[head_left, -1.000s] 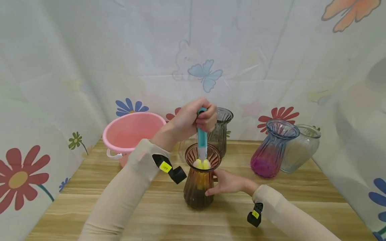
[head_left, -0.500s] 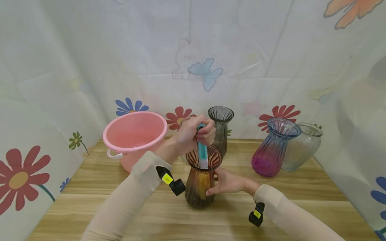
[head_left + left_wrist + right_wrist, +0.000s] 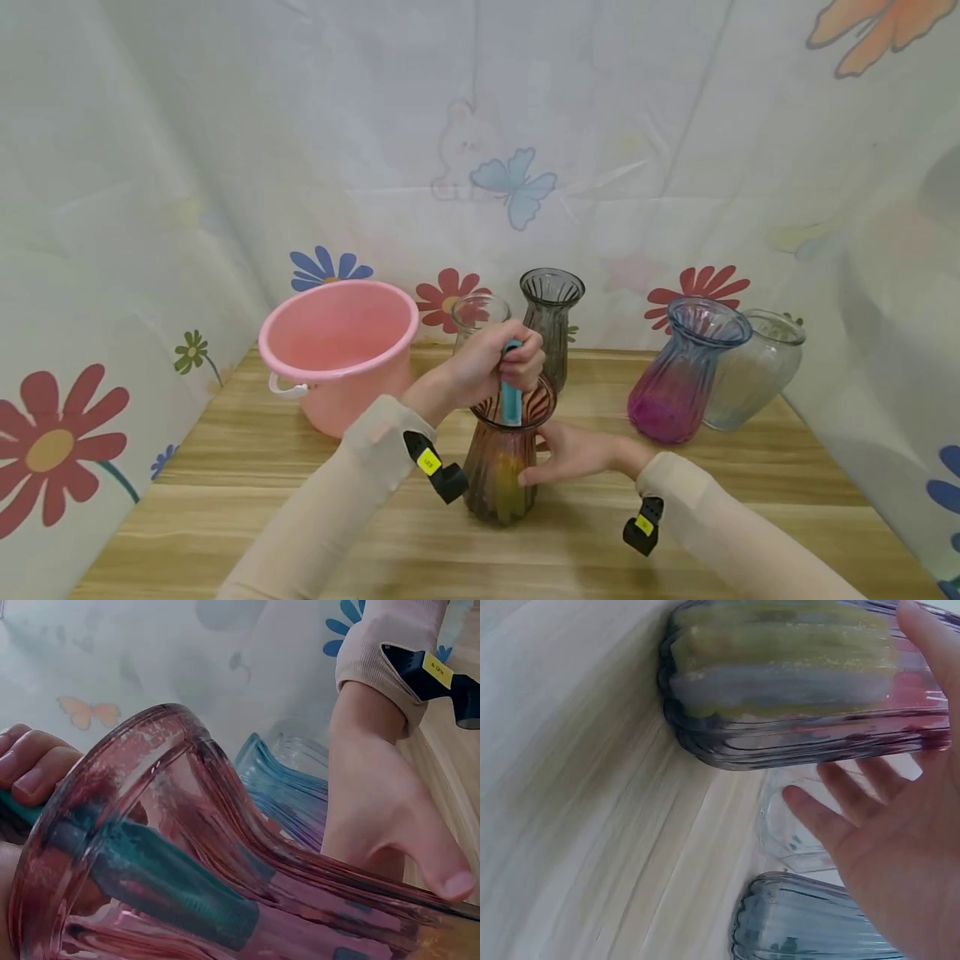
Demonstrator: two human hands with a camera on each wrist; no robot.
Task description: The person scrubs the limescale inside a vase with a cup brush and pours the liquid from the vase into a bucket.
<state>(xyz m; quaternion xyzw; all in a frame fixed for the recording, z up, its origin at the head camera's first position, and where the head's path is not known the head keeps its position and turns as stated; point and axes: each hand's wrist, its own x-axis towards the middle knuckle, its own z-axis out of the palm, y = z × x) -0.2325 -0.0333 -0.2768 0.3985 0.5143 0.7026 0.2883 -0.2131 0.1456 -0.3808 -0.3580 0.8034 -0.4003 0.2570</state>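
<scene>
A ribbed reddish-brown glass vase [image 3: 483,475] with a flared rim stands on the wooden table in the head view. Above its mouth, my left hand [image 3: 495,362] is wrapped round the teal handle [image 3: 512,406] of a sponge bottle brush. Through the glass, the yellow and grey sponge head [image 3: 780,660] shows in the lower part of the vase in the right wrist view. My right hand [image 3: 573,454] holds the vase from the right, thumb on the near side and fingers behind. In the left wrist view, the brush's handle is largely inside the vase neck.
A pink bucket [image 3: 352,396] with a white handle stands at the left. Behind the vase are a clear glass vase [image 3: 480,310] and a grey one [image 3: 555,333]. To the right, a blue-purple vase [image 3: 671,392] stands by another clear vase [image 3: 753,375].
My left hand has moved down with the brush, and the sponge head has gone from the vase's mouth to its lower part. The right hand keeps its place on the vase.
</scene>
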